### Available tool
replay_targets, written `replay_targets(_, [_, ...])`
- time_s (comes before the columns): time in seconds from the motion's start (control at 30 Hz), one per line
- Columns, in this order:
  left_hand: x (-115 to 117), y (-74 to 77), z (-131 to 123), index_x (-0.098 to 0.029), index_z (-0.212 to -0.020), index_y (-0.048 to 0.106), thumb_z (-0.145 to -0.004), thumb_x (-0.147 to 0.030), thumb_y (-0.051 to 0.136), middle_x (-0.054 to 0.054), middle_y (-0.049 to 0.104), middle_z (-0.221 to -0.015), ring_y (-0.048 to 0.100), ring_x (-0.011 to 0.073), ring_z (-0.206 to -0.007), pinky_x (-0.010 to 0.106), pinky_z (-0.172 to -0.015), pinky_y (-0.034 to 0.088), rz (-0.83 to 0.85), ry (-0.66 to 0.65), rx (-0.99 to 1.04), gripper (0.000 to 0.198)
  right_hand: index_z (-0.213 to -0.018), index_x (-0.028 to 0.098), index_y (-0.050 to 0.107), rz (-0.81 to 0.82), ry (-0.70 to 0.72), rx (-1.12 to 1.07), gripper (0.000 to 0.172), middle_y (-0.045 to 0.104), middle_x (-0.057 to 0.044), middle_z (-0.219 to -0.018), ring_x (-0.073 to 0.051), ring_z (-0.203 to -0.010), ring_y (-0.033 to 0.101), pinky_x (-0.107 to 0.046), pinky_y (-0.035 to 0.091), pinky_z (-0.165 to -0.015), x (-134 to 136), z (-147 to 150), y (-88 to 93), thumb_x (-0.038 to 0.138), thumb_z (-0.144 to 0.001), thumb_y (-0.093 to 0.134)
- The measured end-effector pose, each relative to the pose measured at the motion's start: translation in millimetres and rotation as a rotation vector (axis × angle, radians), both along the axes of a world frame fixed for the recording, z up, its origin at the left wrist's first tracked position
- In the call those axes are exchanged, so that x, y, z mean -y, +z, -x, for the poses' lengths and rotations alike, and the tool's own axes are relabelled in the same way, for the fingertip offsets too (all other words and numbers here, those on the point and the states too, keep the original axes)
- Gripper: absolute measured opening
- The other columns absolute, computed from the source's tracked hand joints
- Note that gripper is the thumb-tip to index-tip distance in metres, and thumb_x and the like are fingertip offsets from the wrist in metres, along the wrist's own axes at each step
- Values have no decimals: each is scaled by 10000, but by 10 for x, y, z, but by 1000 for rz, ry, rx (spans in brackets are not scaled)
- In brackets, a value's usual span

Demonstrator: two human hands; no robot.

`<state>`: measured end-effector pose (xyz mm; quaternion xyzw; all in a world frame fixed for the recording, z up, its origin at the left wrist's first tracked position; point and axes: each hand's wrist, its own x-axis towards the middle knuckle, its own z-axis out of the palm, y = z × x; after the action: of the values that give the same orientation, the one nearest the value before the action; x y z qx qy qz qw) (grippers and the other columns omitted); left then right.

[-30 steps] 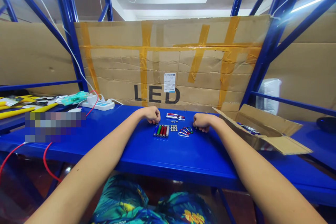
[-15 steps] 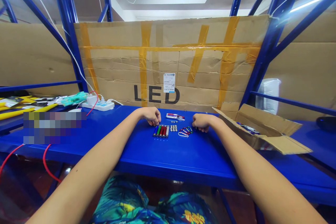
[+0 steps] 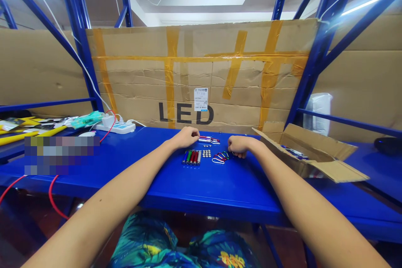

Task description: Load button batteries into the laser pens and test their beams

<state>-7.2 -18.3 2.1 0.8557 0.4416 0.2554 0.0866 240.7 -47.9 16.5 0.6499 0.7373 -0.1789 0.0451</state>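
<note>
On the blue table point(image 3: 201, 184) lies a row of small coloured torch tubes point(image 3: 191, 157), a cluster of button batteries point(image 3: 206, 153) and several coloured carabiner clips point(image 3: 220, 157). Behind them lie a few finished little torches point(image 3: 209, 139). My left hand point(image 3: 187, 137) reaches to the left end of those torches, its fingertips touching or pinching one; the grip is too small to make out. My right hand point(image 3: 238, 146) rests as a loose fist on the table just right of the clips, with nothing visible in it.
An open cardboard box point(image 3: 309, 155) sits at the right. A large taped cardboard sheet marked LED point(image 3: 201, 75) stands behind. A white power strip point(image 3: 114, 127) with cables, and yellow items point(image 3: 19, 134), lie at the left. Blue rack posts point(image 3: 73, 29) flank the table.
My left hand has moved from beside the row of tubes forward and right to the torches at the back. My right hand has stayed almost still.
</note>
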Motion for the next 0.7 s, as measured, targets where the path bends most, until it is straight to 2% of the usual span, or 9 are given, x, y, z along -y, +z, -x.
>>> replay_targets(0.13, [51, -22, -112, -162, -899, 700, -814, -227, 525, 55, 710, -940, 611, 176, -871, 274, -795, 448, -91, -78, 48, 205, -697, 101, 578, 13, 4, -17, 103, 619, -72, -627, -153, -454, 580, -306, 516, -492, 0, 19, -10, 72, -755, 498])
replay_targets(0.4, [-44, -34, -230, -154, -941, 729, -825, -223, 548, 75, 718, -1003, 626, 192, -925, 279, -827, 445, -7, -102, -44, 226, -805, 86, 612, 42, -54, -73, 143, 656, -84, -645, -163, -461, 598, -309, 514, -522, 51, 43, 31, 74, -770, 474])
replay_targets(0.47, [-70, -34, -282, -156, -921, 736, -810, -223, 572, 70, 726, -954, 633, 189, -887, 275, -799, 445, 29, -112, -72, 209, -839, 88, 641, -93, -16, -46, 154, 686, -114, -712, -180, -541, 629, -295, 502, -568, 44, 48, 42, 89, -765, 505])
replay_targets(0.57, [-79, -43, -355, -158, -877, 742, -775, -202, 601, 57, 731, -862, 639, 186, -826, 267, -746, 443, 74, -126, -103, 179, -918, 138, 698, -359, 125, -65, 246, 723, -119, -955, -196, -812, 663, -247, 472, -708, 20, 96, 23, 84, -761, 517])
replay_targets(0.63, [-69, -50, -387, -159, -858, 744, -761, -182, 601, 54, 731, -828, 640, 182, -796, 261, -712, 437, 82, -134, -113, 175, -993, 187, 721, -428, 219, -120, 347, 720, -74, -1051, -179, -920, 646, -211, 444, -760, -3, 155, -21, 62, -764, 493])
replay_targets(0.7, [-54, -53, -404, -159, -848, 747, -754, -172, 597, 54, 730, -814, 637, 180, -776, 258, -680, 429, 76, -127, -127, 177, -1050, 207, 730, -437, 280, -157, 423, 726, -57, -1063, -172, -939, 644, -196, 434, -776, -31, 220, -82, 39, -759, 473])
